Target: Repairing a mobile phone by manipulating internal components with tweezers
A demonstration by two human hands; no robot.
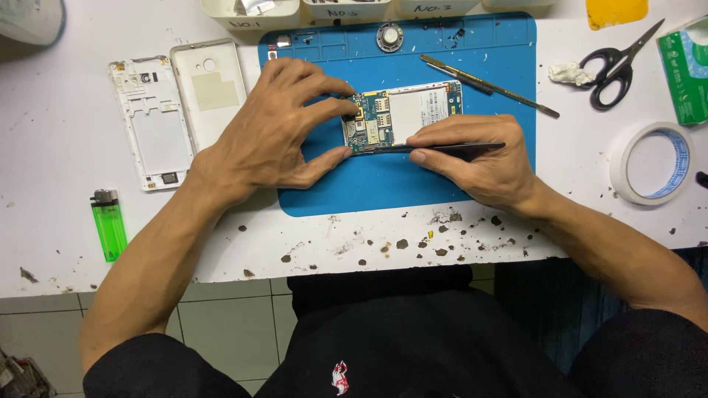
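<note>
Covers [181, 103] lie off at nine o'clock; left hand [273, 133] pinches the bare phone [402, 114], right hand [479, 158] pinching a prying tool [442, 148]; board not yet out.

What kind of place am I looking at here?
Most likely a phone repair bench. An opened phone with its circuit board bared lies on a blue work mat, its white back cover and inner frame set aside. The right hand holds a dark flat tool at its edge.
</note>
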